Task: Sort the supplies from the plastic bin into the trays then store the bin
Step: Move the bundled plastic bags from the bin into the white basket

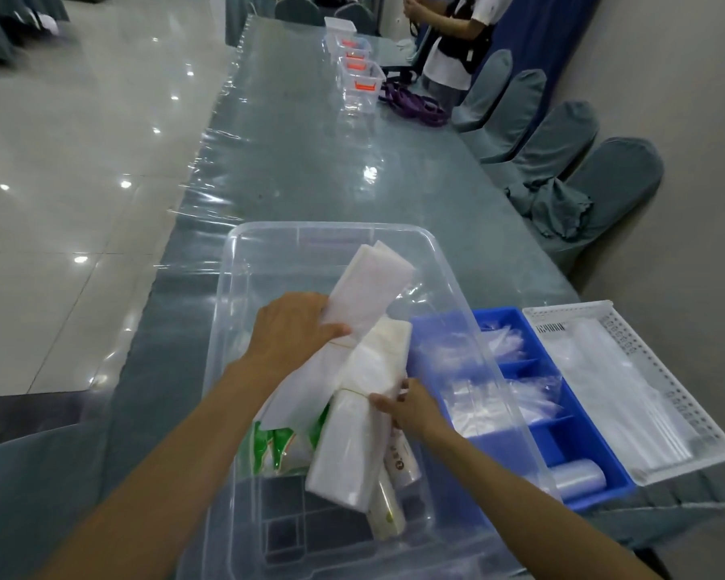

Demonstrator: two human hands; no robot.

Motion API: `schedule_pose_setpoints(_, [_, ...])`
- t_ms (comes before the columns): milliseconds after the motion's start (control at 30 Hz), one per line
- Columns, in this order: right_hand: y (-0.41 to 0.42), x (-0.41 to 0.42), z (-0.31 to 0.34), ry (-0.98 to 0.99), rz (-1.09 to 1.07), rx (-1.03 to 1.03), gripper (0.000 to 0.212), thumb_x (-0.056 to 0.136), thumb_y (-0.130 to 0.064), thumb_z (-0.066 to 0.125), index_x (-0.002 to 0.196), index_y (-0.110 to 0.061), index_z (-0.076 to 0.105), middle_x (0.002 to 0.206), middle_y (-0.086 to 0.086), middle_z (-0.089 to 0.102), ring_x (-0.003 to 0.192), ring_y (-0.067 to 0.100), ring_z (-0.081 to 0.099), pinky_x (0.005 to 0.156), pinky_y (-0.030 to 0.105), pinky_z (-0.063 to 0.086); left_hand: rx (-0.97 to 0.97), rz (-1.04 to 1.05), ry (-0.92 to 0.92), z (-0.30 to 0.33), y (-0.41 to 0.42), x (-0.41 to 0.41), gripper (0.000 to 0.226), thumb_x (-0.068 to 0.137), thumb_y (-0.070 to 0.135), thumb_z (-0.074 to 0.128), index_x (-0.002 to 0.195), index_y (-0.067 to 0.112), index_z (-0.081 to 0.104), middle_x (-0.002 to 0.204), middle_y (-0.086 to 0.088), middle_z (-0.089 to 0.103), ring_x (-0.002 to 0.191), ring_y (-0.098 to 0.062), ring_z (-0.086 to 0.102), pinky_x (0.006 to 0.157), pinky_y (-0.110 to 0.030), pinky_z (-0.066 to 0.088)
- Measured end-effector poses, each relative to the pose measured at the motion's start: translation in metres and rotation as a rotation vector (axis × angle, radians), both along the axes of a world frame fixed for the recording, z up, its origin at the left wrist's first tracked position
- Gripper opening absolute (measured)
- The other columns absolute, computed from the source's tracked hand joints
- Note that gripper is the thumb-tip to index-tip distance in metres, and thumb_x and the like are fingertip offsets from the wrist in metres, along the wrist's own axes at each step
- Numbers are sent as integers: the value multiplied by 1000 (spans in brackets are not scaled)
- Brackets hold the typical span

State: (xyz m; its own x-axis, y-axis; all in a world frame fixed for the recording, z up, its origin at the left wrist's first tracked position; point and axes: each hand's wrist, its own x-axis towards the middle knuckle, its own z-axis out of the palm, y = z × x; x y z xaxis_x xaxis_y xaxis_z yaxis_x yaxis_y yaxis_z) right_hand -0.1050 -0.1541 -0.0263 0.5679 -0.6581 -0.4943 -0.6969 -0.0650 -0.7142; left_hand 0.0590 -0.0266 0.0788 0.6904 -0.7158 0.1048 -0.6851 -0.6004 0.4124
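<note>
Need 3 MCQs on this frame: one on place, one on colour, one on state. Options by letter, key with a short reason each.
1. Where does the blue tray sit relative to the clear bin?
A. left of it
B. right of it
C. inside it

2. What colour is the perforated tray at far right?
A. white
B. orange
C. green

3. What are the hands doing?
A. resting on the table
B. both gripping bundles of white bags inside the bin
C. lifting the bin

Key: 1 B, the blue tray lies between bin and white tray. 2 A, its walls are white. 3 B, left hand and right hand each grip a banded bag bundle.
</note>
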Motion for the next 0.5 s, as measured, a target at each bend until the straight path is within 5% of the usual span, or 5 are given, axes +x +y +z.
schedule_pose_setpoints(100, [-1, -2, -5, -46, -49, 93, 39, 75, -28, 82, 96, -14, 52, 107, 13, 65, 92, 28, 66, 74, 41, 59, -13, 5, 8, 1, 1, 0, 41, 81, 55, 64, 83, 15, 56, 88, -5, 64, 88, -28, 61, 71, -33, 40])
schedule_pose_setpoints(233, [-1, -1, 3, -92, -61, 72, 43, 73, -27, 83, 95, -17, 47, 104, 9, 63, 91, 24, 63, 67, 28, 50, -27, 25, 38, 2, 3, 1, 40, 82, 54, 64, 77, 19, 46, 78, 1, 52, 83, -26, 57, 69, -31, 37])
schedule_pose_setpoints(500, [1, 4, 12, -195, -104, 24, 40, 72, -19, 83, 93, -21, 48, 102, 10, 65, 90, 24, 63, 67, 28, 50, -71, 56, 75, -1, 11, 1, 44, 82, 53, 65, 62, 25, 38, 64, 8, 45, 70, -21, 49, 64, -31, 36])
